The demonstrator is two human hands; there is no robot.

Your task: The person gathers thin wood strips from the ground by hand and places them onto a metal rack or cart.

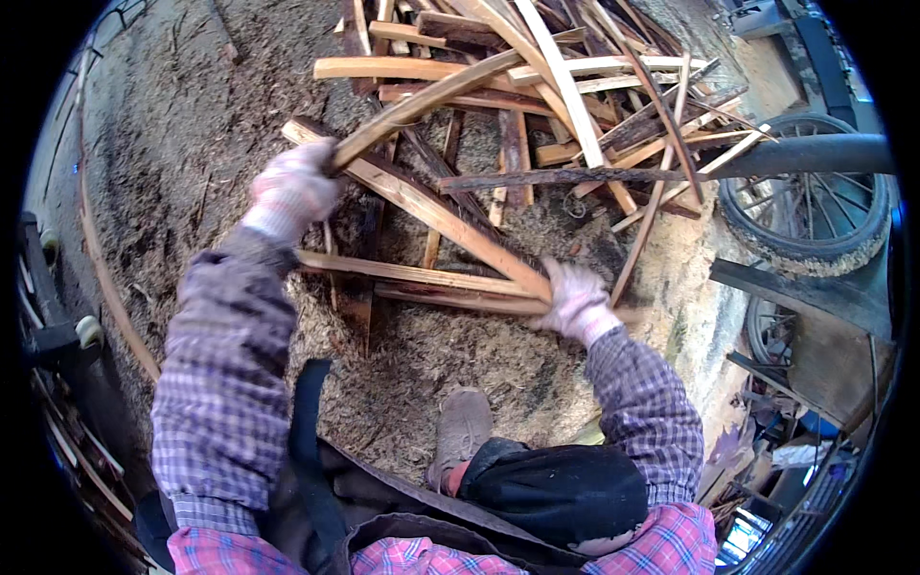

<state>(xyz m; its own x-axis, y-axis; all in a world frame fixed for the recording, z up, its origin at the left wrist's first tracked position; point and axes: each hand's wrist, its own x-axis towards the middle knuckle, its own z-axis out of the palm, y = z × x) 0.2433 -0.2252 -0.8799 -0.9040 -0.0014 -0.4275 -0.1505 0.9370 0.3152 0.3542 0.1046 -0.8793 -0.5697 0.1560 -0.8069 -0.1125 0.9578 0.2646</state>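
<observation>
We seem to be picking up, left hand [295, 187] gripping a stick [412, 110], right hand [578, 299], hold too blurred to tell, at a plank [431, 211]; lifting calls for steadiness.

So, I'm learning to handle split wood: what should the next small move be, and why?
Perhaps the left hand should draw the curved wooden strip back a little: its near end is in that hand's grip, while its far end overlaps the wood pile in view. The right hand, blurred, is at a split plank's lower end.
</observation>
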